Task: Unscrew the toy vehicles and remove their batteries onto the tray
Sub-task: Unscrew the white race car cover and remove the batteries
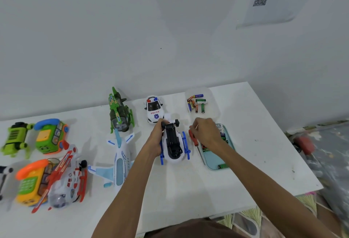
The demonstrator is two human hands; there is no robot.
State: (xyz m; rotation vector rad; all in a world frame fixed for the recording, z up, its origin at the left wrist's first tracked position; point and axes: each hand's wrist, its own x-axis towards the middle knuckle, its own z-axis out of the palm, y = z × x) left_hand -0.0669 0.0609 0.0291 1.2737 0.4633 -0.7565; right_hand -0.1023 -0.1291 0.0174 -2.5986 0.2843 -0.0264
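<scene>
Gripping an upturned white-and-blue plastic toy helicopter [174, 143] on the white desk [251, 117], the left hand [155, 140] curls round its side. Just right lies a red-handled screwdriver [193, 137], its handle against the right hand [206, 133], whose fingers are curled; whether they pinch anything I cannot tell. Beneath that hand sits a pale teal tray [213, 160] carrying green batteries [223, 166].
</scene>
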